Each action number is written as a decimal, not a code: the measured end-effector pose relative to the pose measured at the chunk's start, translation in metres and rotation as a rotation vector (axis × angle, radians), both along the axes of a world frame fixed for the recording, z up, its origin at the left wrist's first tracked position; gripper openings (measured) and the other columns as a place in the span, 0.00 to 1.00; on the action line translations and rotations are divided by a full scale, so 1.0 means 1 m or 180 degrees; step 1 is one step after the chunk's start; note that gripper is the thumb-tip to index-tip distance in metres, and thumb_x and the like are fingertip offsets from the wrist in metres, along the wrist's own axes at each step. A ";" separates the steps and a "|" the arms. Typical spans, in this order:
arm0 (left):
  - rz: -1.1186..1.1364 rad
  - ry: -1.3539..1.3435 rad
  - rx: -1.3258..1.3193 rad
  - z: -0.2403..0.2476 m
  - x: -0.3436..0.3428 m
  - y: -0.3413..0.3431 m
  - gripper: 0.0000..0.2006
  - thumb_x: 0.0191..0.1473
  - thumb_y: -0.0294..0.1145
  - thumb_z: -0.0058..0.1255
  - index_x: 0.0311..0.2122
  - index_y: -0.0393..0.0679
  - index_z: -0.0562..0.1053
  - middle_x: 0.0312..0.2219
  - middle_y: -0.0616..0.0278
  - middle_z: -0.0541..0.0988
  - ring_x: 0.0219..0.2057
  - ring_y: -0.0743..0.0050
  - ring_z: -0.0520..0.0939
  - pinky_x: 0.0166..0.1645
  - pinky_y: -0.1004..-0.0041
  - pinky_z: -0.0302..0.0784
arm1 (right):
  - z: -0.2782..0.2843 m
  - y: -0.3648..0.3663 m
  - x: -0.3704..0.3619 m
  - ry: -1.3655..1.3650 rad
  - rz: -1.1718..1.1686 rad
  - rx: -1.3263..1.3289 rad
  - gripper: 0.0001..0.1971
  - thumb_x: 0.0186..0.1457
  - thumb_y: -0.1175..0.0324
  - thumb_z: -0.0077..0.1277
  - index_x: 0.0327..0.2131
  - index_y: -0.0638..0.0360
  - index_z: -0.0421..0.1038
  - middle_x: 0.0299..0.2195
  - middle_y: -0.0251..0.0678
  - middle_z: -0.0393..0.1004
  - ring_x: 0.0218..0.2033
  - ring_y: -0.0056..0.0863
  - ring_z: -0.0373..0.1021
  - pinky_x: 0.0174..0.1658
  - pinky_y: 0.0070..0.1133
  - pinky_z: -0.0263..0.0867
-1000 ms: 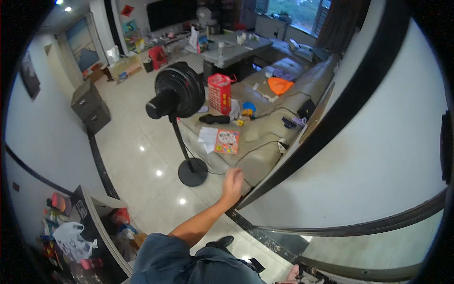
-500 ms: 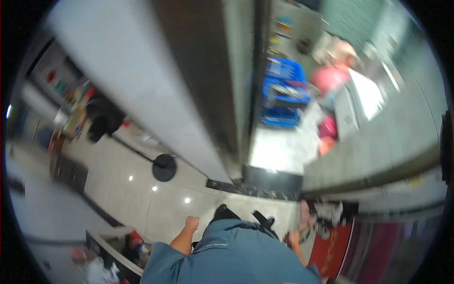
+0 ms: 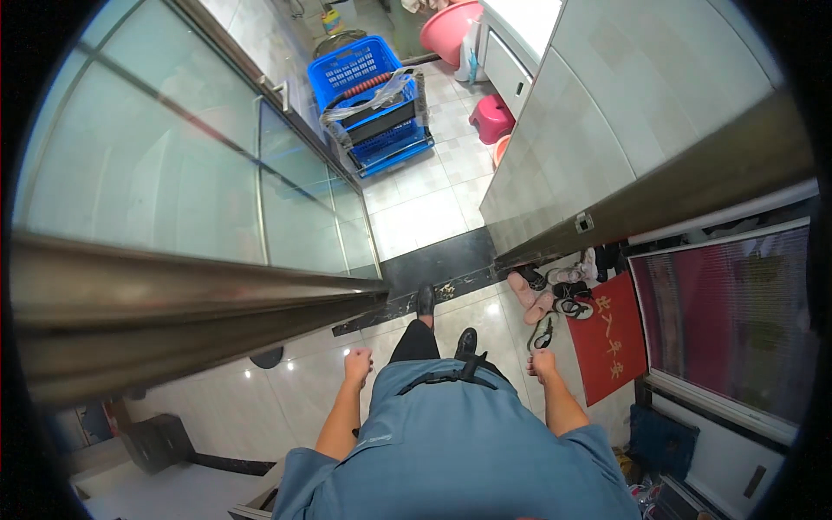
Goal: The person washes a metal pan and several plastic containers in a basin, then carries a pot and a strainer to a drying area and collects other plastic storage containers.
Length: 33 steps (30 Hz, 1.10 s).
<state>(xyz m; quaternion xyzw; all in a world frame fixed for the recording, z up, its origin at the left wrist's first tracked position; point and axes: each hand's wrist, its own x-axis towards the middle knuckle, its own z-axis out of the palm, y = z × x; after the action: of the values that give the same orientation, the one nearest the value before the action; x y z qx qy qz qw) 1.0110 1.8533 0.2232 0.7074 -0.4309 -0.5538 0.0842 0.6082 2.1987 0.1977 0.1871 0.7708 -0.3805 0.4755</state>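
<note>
I stand at an open doorway, one black shoe (image 3: 425, 301) on the dark stone threshold (image 3: 451, 257) and the other on the pale floor tiles. My left hand (image 3: 358, 364) hangs beside my left hip, fingers curled in, with nothing seen in it. On the other side, my right hand (image 3: 542, 364) is likewise curled and appears to hold nothing. It shows close to several shoes (image 3: 539, 305) and a red doormat (image 3: 605, 338), but these lie down on the floor, well below it.
A frosted glass door (image 3: 173, 165) with a metal handle stands at the left. Beyond the threshold are stacked blue crates (image 3: 355, 65) on a folding cart, a pink stool (image 3: 492, 119), a pink basin (image 3: 451, 33) and a white cabinet (image 3: 507, 69). A brown door frame (image 3: 676, 169) runs along the right.
I have moved forward to the doorway, and my view has turned. The crates now appear farther left, and the glass door is in plain sight. Both forearms show more fully.
</note>
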 end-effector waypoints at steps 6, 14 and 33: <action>-0.0812 -0.0007 -0.0011 -0.024 -0.133 -0.122 0.10 0.50 0.35 0.57 0.32 0.38 0.79 0.22 0.62 0.79 0.22 0.75 0.78 0.26 0.71 0.74 | 0.013 -0.071 -0.009 -0.0040 -0.0251 0.0028 0.07 0.60 0.66 0.47 0.36 0.59 0.68 0.23 0.33 0.70 0.17 0.25 0.68 0.18 0.25 0.67; -0.1993 -0.0506 -0.0770 -0.045 -0.282 -0.291 0.15 0.50 0.41 0.54 0.36 0.39 0.80 0.33 0.46 0.83 0.39 0.50 0.83 0.47 0.61 0.77 | 0.044 -0.165 -0.053 0.0246 -0.0492 0.0140 0.09 0.58 0.65 0.50 0.35 0.60 0.71 0.24 0.34 0.72 0.18 0.25 0.70 0.20 0.25 0.68; -0.0590 0.0602 -0.1007 0.061 -0.421 -0.489 0.19 0.53 0.37 0.59 0.47 0.37 0.75 0.44 0.51 0.80 0.44 0.62 0.80 0.51 0.68 0.74 | 0.057 -0.654 -0.292 0.1282 0.1726 -0.1419 0.18 0.57 0.57 0.52 0.37 0.67 0.76 0.31 0.48 0.79 0.35 0.37 0.76 0.43 0.31 0.70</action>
<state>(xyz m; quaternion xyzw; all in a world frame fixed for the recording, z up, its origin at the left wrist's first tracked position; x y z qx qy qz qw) 0.5900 1.3648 0.2847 0.5876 -0.5659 -0.5485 0.1831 0.3158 1.5447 0.2548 -0.2090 0.7685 -0.4282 0.4270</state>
